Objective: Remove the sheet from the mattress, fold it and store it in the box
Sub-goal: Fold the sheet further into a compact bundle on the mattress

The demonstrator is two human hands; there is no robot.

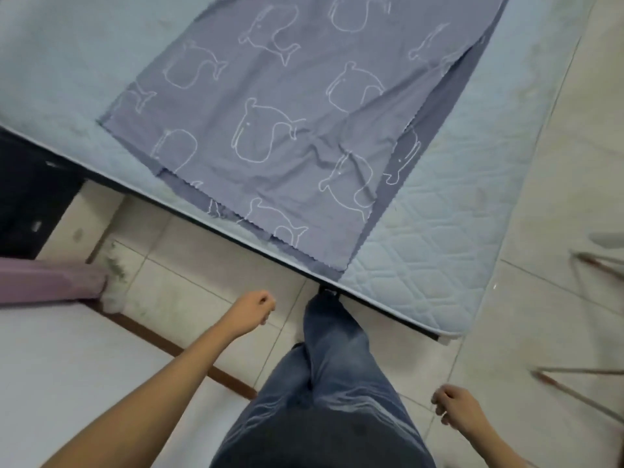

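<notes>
A blue-grey sheet (287,123) printed with white animal outlines lies folded into a long strip across the light blue quilted mattress (439,231). Its near end hangs a little over the mattress edge. My left hand (255,310) hovers over the tiled floor just short of that edge, fingers loosely curled and holding nothing. My right hand (456,412) hangs low beside my right leg, fingers also loosely curled and empty. Neither hand touches the sheet. No box is in view.
My legs in blue jeans (324,383) stand against the mattress edge. A purple object (50,282) lies at the left above a white surface (67,366) with a brown border. Thin rods (580,390) stick in from the right. A dark object (30,197) sits at far left.
</notes>
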